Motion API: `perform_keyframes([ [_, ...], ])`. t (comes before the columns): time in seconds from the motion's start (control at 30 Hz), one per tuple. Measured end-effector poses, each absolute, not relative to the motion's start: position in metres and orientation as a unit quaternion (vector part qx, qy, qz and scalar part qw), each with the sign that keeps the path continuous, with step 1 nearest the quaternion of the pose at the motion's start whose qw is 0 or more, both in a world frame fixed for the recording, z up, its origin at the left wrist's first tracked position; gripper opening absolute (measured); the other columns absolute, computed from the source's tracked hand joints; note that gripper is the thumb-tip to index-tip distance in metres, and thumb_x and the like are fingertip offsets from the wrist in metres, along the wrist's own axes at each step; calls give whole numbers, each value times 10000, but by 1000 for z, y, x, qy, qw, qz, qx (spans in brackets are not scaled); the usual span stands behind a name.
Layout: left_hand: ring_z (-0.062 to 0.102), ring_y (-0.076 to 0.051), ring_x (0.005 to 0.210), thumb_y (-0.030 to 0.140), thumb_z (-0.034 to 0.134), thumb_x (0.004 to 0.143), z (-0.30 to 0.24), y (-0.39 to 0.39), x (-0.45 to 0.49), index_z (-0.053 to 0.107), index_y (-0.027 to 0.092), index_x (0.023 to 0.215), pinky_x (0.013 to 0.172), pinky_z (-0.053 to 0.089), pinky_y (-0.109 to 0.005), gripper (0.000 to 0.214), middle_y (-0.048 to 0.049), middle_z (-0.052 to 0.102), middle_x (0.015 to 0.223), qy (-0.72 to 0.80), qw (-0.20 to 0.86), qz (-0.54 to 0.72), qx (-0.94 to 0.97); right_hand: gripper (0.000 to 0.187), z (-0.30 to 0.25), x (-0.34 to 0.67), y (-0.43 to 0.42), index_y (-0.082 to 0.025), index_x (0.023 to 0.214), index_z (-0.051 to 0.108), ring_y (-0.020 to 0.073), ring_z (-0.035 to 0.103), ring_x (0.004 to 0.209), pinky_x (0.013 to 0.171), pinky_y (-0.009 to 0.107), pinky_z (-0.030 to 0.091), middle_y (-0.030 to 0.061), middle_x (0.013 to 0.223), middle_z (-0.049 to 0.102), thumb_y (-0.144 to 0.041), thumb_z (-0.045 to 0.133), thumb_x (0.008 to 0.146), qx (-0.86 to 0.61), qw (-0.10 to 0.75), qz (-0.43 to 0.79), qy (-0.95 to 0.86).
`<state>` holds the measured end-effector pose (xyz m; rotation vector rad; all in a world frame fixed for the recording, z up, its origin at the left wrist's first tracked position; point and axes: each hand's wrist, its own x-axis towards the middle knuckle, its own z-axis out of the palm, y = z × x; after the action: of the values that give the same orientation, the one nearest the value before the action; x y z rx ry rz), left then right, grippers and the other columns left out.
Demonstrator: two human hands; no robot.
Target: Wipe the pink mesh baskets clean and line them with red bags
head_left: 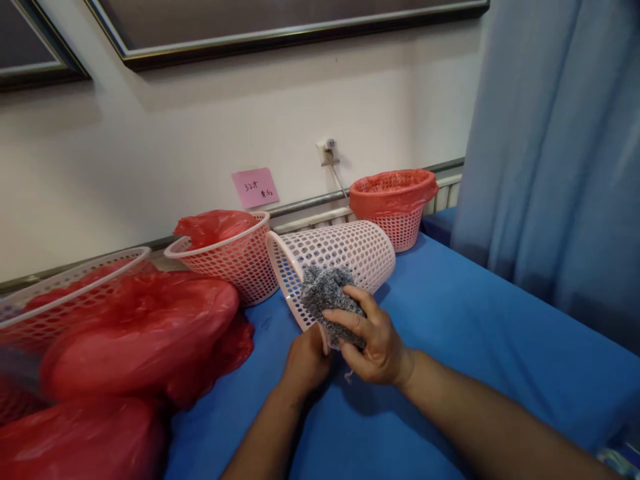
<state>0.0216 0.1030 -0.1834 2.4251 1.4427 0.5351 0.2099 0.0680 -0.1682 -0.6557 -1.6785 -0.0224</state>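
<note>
A white perforated plastic basket (345, 252) lies on its side on the blue surface (480, 347), its mouth turned toward me. My right hand (375, 343) is closed round a grey fuzzy cloth (327, 293) and presses it against the basket's rim. My left hand (305, 363) is curled just below the rim, at the basket's lower edge; its fingers are tucked under and hidden, so what they hold cannot be made out.
An upright basket with a red plastic bag (220, 227) stands left of the tipped one. Another basket lined with a red bag (393, 193) stands by the wall. More red bags (135, 333) pile at the left. A blue curtain (560, 147) hangs at the right.
</note>
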Motion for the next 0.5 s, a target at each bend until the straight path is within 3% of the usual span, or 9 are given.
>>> perform_keyframes([
  [0.13,675,-253,1162,32,534,768,-181,109,18,679,218,1185,1022,525,-359,478,-81,687,1319,482,118,159,853,538,-181,236,105,-253,1325,645,286,563,1343,1118,478,515,118,1471,493,-139,554,808,-402,639,-15,-656],
  [0.3,702,-256,1096,87,529,849,-174,113,17,707,191,1071,975,531,-343,303,-106,711,1152,503,105,89,853,471,-195,287,158,-177,1216,710,344,633,1209,1111,590,490,150,1243,617,-202,567,767,-631,632,88,-441],
  [0.37,706,-261,1083,116,558,854,-172,114,16,708,201,1066,950,532,-338,273,-110,705,1151,518,94,63,848,472,-191,287,155,-170,1226,705,345,635,1204,1105,589,494,153,1235,618,-206,568,776,-625,640,81,-439],
  [0.5,700,-283,1064,182,667,801,-169,110,18,727,210,1060,901,538,-337,268,-120,705,1158,539,87,64,836,519,-176,252,113,-231,1350,626,309,522,1380,1144,505,483,140,1469,468,-164,564,839,-453,647,-48,-612],
])
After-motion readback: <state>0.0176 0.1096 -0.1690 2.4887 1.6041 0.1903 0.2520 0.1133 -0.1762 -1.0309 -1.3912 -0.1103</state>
